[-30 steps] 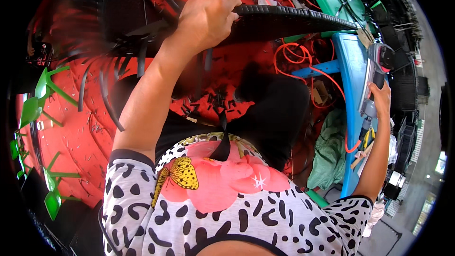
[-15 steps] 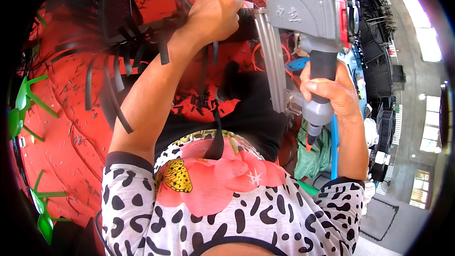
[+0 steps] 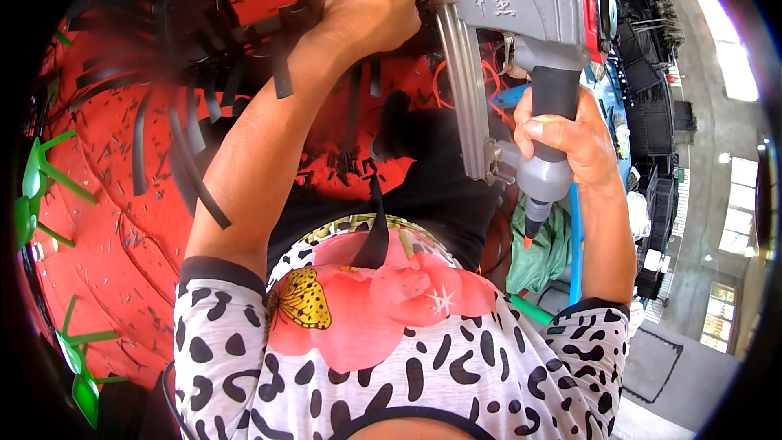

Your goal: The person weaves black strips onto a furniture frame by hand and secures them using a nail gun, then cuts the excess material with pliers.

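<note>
My right hand (image 3: 574, 134) is wrapped round the black grip of a grey air staple gun (image 3: 521, 4) with a red-trimmed head. Its long metal magazine (image 3: 463, 90) hangs down to the left of the grip, and an air fitting with an orange tip points toward me. At the far middle my left hand (image 3: 371, 12) is closed over a black frame bar, its fingertips partly hidden, with the gun's nose right beside its knuckles. Loose black plastic strips (image 3: 191, 167) dangle from the frame (image 3: 244, 33), some across my left forearm.
Red sheeting (image 3: 114, 253) strewn with black offcuts covers the floor. Green plastic pieces (image 3: 85, 358) lie at the far left edge. Beside my right arm are a green sack (image 3: 542, 257) and a blue edge (image 3: 576, 232). Stacked black frames (image 3: 648, 130) stand at the right.
Both hands have shifted slightly up and away from me, along with the staple gun and the black frame. The dangling strips have swung a little leftward.
</note>
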`<action>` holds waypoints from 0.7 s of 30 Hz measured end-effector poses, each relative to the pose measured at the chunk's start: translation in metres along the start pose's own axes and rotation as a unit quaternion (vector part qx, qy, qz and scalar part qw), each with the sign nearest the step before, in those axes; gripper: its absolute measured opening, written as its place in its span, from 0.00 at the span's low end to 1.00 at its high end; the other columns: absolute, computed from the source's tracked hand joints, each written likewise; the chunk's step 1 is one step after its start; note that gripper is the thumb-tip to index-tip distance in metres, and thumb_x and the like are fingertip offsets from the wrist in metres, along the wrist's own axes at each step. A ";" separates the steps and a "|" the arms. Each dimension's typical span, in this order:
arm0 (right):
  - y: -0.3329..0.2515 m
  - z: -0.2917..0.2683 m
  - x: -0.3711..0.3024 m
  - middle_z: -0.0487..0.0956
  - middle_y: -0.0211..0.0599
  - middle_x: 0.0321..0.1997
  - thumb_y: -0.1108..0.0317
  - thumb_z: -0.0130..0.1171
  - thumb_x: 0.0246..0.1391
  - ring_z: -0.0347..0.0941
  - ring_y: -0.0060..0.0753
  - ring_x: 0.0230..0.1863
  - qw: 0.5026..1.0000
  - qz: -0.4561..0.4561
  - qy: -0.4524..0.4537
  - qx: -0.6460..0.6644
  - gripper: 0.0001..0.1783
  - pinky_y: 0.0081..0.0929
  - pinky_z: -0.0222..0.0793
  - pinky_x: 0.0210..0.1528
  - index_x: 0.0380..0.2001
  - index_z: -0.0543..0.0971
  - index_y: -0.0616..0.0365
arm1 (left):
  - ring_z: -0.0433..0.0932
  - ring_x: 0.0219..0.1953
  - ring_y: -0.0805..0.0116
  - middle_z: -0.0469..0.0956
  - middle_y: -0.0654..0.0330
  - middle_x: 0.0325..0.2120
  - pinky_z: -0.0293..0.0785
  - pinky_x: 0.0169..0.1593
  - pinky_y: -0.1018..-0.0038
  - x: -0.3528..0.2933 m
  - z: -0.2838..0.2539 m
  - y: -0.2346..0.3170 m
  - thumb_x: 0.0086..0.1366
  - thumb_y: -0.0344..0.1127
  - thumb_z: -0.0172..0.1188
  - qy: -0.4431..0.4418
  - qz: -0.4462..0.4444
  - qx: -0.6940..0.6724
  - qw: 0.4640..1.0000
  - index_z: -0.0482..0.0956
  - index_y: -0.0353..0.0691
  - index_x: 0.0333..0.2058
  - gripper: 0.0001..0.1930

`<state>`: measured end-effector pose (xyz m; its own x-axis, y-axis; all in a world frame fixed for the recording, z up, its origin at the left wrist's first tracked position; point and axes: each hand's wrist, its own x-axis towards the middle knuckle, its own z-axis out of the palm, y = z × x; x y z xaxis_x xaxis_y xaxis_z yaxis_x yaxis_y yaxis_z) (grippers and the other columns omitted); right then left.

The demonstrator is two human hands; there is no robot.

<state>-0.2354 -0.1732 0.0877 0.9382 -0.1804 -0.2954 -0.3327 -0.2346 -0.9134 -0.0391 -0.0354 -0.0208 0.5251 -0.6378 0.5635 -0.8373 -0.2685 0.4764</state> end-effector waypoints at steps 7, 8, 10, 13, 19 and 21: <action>-0.005 0.006 -0.001 0.72 0.35 0.20 0.68 0.58 0.41 0.70 0.26 0.21 1.000 -0.001 0.009 -0.021 0.11 0.24 0.64 0.26 0.27 0.72 0.64 | 0.77 0.30 0.46 0.76 0.43 0.21 0.73 0.35 0.58 0.004 -0.004 0.005 0.47 0.29 0.54 -0.017 -0.021 -0.012 1.000 0.77 0.34 0.23 0.06; -0.007 0.009 -0.001 0.69 0.35 0.19 0.66 0.58 0.40 0.68 0.27 0.20 1.000 -0.006 0.021 -0.021 0.11 0.24 0.63 0.26 0.23 0.71 0.63 | 0.77 0.32 0.46 0.76 0.45 0.23 0.73 0.36 0.57 0.006 -0.003 0.005 0.46 0.29 0.54 -0.035 -0.041 -0.007 0.999 0.77 0.35 0.24 0.06; -0.008 0.009 -0.002 0.69 0.35 0.19 0.66 0.58 0.41 0.68 0.27 0.20 0.999 -0.003 0.025 -0.019 0.11 0.24 0.64 0.26 0.22 0.71 0.63 | 0.77 0.33 0.46 0.77 0.47 0.25 0.73 0.36 0.57 0.007 -0.003 0.005 0.46 0.28 0.54 -0.053 -0.055 -0.006 0.997 0.77 0.36 0.25 0.06; -0.011 0.007 -0.002 0.69 0.34 0.18 0.66 0.57 0.41 0.69 0.26 0.19 0.999 0.000 0.024 -0.025 0.11 0.24 0.64 0.26 0.22 0.71 0.63 | 0.77 0.33 0.47 0.77 0.47 0.25 0.73 0.36 0.57 0.005 0.000 0.004 0.45 0.28 0.54 -0.001 -0.023 -0.014 1.000 0.77 0.36 0.25 0.06; -0.018 0.002 0.003 0.69 0.33 0.16 0.65 0.57 0.43 0.68 0.25 0.18 0.997 0.015 0.004 -0.080 0.10 0.24 0.64 0.25 0.21 0.72 0.62 | 0.77 0.34 0.47 0.77 0.47 0.25 0.73 0.37 0.58 0.010 -0.004 0.007 0.46 0.28 0.54 -0.033 -0.029 -0.008 0.999 0.78 0.35 0.25 0.06; -0.019 0.002 0.004 0.69 0.33 0.16 0.65 0.57 0.43 0.68 0.25 0.18 0.996 0.022 0.004 -0.088 0.10 0.24 0.64 0.25 0.21 0.72 0.61 | 0.77 0.35 0.47 0.78 0.46 0.27 0.74 0.38 0.59 0.013 -0.011 0.011 0.46 0.28 0.54 -0.109 -0.077 -0.003 0.991 0.78 0.35 0.26 0.07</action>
<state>-0.2252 -0.1681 0.1030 0.9218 -0.2009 -0.3314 -0.3856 -0.3908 -0.8358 -0.0403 -0.0390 -0.0008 0.6005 -0.7304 0.3255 -0.7487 -0.3707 0.5495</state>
